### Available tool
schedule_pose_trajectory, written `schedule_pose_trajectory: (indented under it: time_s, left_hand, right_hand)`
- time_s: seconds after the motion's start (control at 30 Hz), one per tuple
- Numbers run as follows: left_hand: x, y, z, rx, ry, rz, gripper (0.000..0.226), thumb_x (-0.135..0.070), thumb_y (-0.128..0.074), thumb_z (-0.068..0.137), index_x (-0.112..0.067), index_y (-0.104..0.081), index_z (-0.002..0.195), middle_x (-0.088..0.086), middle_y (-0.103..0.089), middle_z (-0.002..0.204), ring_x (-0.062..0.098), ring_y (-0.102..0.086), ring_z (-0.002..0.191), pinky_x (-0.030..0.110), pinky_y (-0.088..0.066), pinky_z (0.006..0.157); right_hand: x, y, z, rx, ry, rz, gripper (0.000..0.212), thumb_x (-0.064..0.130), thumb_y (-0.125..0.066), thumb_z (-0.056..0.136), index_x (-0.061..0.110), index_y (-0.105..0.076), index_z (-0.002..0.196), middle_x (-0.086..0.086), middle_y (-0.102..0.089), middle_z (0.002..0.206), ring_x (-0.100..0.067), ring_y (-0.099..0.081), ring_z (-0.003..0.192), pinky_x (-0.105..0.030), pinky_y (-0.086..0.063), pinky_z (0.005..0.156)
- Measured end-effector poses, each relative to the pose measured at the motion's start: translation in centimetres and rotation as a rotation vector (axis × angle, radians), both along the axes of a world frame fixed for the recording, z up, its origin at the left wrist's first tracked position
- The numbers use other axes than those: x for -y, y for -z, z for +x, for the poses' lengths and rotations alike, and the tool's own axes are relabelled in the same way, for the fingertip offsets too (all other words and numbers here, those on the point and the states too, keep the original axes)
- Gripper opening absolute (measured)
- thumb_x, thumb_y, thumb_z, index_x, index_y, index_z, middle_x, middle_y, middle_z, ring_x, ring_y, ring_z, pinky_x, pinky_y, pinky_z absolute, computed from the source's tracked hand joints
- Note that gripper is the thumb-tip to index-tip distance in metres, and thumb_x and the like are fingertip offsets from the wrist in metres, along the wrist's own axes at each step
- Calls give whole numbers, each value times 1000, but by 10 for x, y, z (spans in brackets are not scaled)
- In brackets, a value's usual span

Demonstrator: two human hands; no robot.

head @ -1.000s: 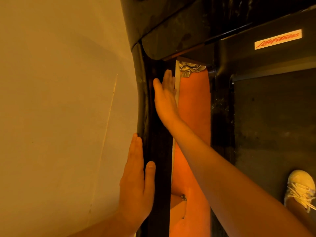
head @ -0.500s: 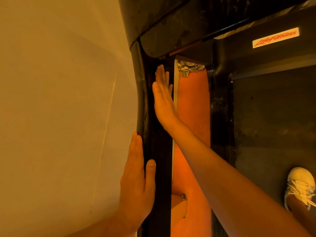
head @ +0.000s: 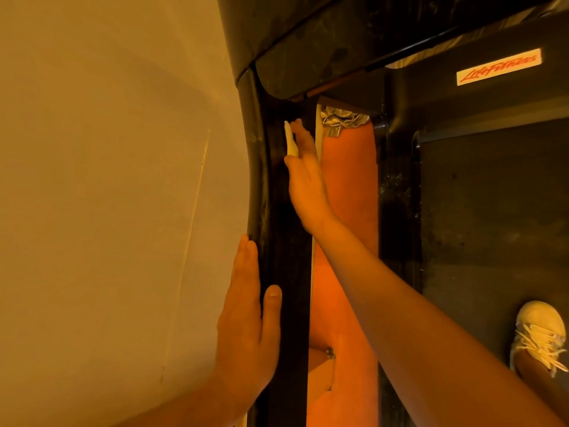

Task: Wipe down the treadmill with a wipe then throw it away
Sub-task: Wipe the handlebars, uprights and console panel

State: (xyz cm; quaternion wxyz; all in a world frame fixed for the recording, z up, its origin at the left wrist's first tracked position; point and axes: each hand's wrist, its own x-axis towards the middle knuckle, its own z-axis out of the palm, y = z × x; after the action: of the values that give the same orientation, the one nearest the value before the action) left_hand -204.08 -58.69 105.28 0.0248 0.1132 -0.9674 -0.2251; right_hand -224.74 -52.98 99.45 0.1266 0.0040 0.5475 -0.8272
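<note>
**Right hand** (head: 306, 180): the fingers (head: 303, 137) are straight and held close together. They lie flat along the black side frame of the treadmill (head: 289, 241) and press the wipe (head: 288, 140) against it. The thumb lies alongside, its tip at the wipe's lower end.

**Wipe:** it sits at the upper end of the side frame, just below the dark housing (head: 308, 57). Only a narrow white edge shows at the left of the fingers; the rest is hidden under the hand.

**Left hand** (head: 249, 322): it holds nothing. The fingers are straight and together, flat against the pale wall (head: 107, 180), and the thumb is spread onto the edge of the frame.

**Hard to make out:** the palm sides of both hands are hidden. A crumpled silvery object (head: 341, 120) at the top of the orange strip (head: 348, 211) cannot be identified. A pale laced shoe (head: 538, 331) stands at the right edge of the belt (head: 492, 226).
</note>
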Motion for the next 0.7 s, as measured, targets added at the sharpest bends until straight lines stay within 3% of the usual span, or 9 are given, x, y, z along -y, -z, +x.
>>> schedule_pose_trajectory:
  time_s: [0.07, 0.17, 0.27, 0.4, 0.53, 0.6, 0.7]
  left_hand:
    - [0, 0, 0, -1, 1, -1, 62, -55, -30, 102, -63, 3, 154, -28, -12, 167, -1, -17, 153, 38, -29, 122]
    - [-3, 0, -1, -6, 9, 4, 61, -55, -30, 102, -65, 4, 152, -31, -10, 166, -2, -15, 153, 38, -27, 122]
    - [-2, -1, -1, -8, 8, 5, 62, -53, -31, 103, -64, 3, 153, -29, -11, 166, -1, -16, 154, 41, -28, 122]
    - [-1, -1, 0, -15, 15, 13, 62, -50, -32, 104, -59, 1, 156, -25, -12, 168, 3, -17, 154, 47, -31, 122]
    - [-1, -1, 0, -11, 10, 3, 62, -50, -32, 103, -60, 1, 155, -27, -11, 167, 1, -15, 154, 44, -28, 123]
    - [-1, -1, 0, -7, 10, 3, 62, -50, -32, 104, -60, 1, 155, -26, -12, 168, 2, -16, 154, 46, -30, 123]
    - [-2, -1, 0, -13, 11, 12, 62, -50, -32, 103, -60, 1, 155, -25, -12, 168, 2, -16, 154, 48, -31, 122]
  right_hand:
    - [1, -1, 7, -22, -37, 39, 55, 14, -33, 110, 20, -17, 163, -1, -11, 171, -17, -4, 158, -45, -4, 129]
    - [7, 1, 19, -129, -8, 103, 57, 31, -26, 108, 22, -13, 163, 1, -9, 172, -8, 3, 155, -29, 9, 123]
    - [5, 10, 20, -101, 7, 86, 50, 22, -31, 112, 25, -22, 161, 4, -16, 170, -8, 3, 155, -38, 1, 127]
    - [3, 26, 11, -51, 108, 77, 43, 15, -39, 111, 25, -46, 152, 3, -38, 163, -19, -11, 157, -52, -9, 128]
    - [3, 20, 9, -45, 178, 5, 37, 11, -48, 107, 22, -63, 138, 6, -55, 149, -6, -25, 150, -55, -19, 126]
    - [5, 18, 8, -61, 193, -21, 34, 13, -49, 104, 25, -67, 130, 7, -56, 148, -5, -27, 149, -60, -18, 124]
    - [7, 26, 13, -70, 212, -54, 32, 15, -50, 101, 38, -66, 115, 19, -40, 153, -18, -30, 153, -69, -21, 119]
